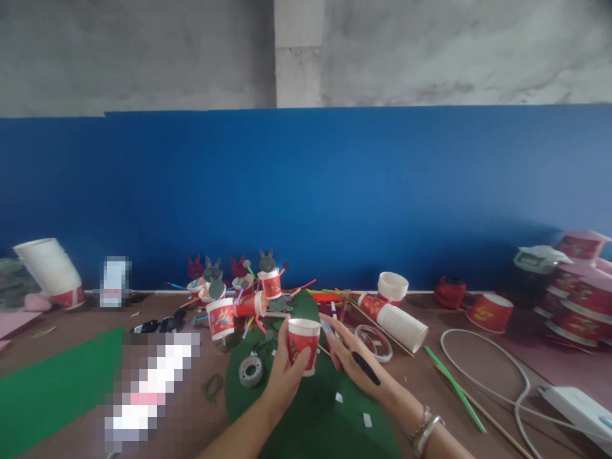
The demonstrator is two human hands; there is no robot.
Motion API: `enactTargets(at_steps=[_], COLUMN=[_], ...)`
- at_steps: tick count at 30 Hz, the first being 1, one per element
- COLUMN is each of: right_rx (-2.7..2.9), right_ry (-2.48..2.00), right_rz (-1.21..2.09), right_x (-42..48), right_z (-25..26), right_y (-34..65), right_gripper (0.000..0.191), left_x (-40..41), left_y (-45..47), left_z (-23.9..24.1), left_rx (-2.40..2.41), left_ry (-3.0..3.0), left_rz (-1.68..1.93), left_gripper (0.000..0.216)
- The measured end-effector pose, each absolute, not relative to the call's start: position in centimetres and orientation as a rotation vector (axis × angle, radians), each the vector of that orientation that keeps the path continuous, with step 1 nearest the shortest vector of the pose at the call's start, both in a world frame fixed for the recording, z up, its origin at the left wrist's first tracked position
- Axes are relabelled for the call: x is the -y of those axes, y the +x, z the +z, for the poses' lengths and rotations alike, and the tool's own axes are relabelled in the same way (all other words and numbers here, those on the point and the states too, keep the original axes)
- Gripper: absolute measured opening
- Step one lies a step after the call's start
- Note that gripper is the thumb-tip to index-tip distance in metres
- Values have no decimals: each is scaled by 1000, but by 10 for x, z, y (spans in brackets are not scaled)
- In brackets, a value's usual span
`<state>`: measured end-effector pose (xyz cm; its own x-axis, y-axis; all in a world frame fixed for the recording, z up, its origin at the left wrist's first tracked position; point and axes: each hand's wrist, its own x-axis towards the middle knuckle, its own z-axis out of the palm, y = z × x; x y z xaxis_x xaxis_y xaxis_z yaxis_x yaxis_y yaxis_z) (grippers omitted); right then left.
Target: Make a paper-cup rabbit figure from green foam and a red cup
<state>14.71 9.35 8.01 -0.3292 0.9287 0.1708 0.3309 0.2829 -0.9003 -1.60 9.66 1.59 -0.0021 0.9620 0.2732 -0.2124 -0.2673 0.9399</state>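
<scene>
Upright in my left hand is a red-and-white paper cup, with the fingers wrapped round its side. Just right of the cup, my right hand is closed on a slim pen-like tool with a black end. Its light front end points toward the cup rim; the exact kind of tool is unclear. Both hands are above a dark green sheet. On that sheet, left of my left hand, lies a roll of tape. White paper scraps are scattered near my right forearm.
Decorated cups with animal heads stand at the back left. A stack of paper cups lies on its side at right. Green straws, a white cable and a power strip occupy the right. Green paper lies left.
</scene>
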Motion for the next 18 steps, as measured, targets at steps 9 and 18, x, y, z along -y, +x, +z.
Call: enactTargets(at_steps=[9,18], right_rx=[2015,2022], right_ry=[-1200,-1316], right_rz=[656,673], right_x=[-101,-94], right_z=[62,62], right_y=[143,139], right_gripper=[25,44], left_x=[-93,-93], left_y=[-18,-21], left_z=[13,22], left_rx=[-1133,-1243], left_ry=[1813,1851], left_rz=[1550,1595], left_gripper=[48,16])
